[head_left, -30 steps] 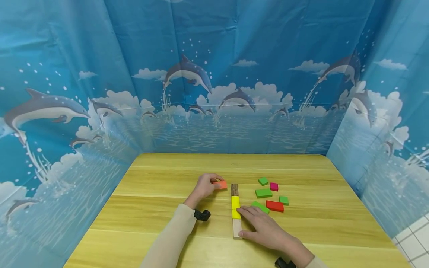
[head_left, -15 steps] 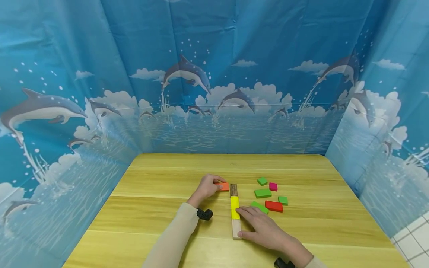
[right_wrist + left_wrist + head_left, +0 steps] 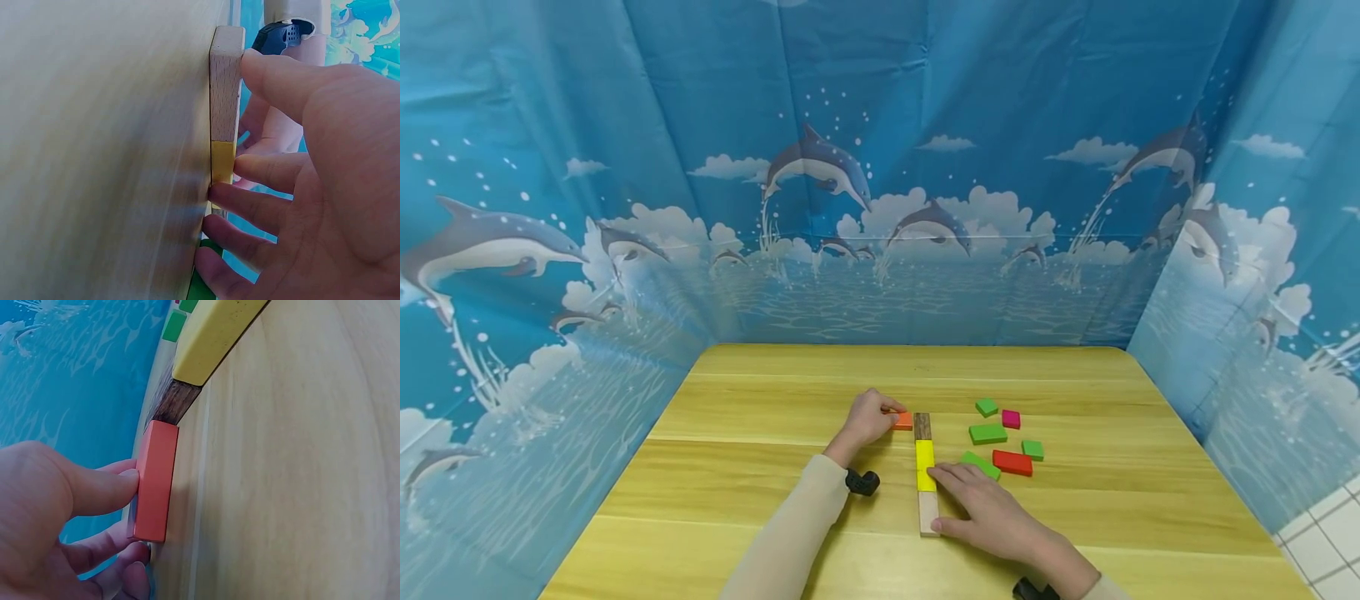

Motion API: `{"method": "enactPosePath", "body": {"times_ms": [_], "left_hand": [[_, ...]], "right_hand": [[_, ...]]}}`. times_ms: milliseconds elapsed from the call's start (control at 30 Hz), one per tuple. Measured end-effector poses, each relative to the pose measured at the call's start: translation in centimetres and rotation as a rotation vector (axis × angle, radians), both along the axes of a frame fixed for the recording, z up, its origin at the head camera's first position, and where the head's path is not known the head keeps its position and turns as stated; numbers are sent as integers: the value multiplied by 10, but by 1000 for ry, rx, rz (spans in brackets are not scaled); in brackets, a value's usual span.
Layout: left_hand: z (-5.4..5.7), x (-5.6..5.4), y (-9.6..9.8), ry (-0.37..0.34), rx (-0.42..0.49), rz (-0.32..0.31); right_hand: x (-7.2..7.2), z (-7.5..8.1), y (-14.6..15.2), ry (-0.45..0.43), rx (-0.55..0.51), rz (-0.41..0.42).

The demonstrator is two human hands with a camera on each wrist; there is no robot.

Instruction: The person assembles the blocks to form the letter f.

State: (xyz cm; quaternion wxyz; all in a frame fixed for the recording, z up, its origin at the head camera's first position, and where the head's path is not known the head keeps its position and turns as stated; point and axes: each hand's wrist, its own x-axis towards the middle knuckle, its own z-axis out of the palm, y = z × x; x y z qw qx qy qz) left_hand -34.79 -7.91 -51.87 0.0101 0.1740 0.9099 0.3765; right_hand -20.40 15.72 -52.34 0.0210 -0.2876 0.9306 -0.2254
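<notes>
My left hand (image 3: 867, 418) pinches an orange-red wooden block (image 3: 156, 484) between thumb and fingers, low over the table. In the left wrist view the block's end meets the dark brown block (image 3: 177, 403). That brown block is the far end of a straight row. Yellow (image 3: 925, 464) fills the row's middle, and a pale wood block (image 3: 929, 512) forms its near end. Along the row's right side lies my right hand (image 3: 988, 507), fingers extended. Its thumb touches the pale block and its fingertips the yellow part, as the right wrist view shows.
Right of the row lie loose blocks: a red one (image 3: 1012, 462), a magenta one (image 3: 1011, 419) and several green ones, such as the green block (image 3: 988, 433). The wooden table (image 3: 737, 392) backs onto a blue dolphin-print curtain (image 3: 865, 292).
My left hand has moved the orange-red block a little to the right and nearer, up beside the brown block. The right hand and the row stay in place.
</notes>
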Motion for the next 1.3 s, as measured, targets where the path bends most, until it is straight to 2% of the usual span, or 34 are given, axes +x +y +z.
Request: {"method": "enactPosePath", "body": {"times_ms": [467, 700, 967, 1133, 1233, 1300], "left_hand": [[-2, 2, 5, 3, 2, 13], [-1, 6, 3, 51, -15, -7], [3, 16, 5, 127, -77, 26], [9, 29, 7, 194, -163, 9], [11, 39, 8, 219, -222, -27], [12, 46, 8, 217, -256, -60]], "right_hand": [[0, 1, 2, 0, -5, 9], [0, 3, 3, -41, -19, 18], [-3, 14, 5, -112, -88, 9], [-10, 22, 10, -24, -119, -29], [-17, 25, 16, 56, -114, -97], [-21, 26, 20, 77, -118, -142]]}}
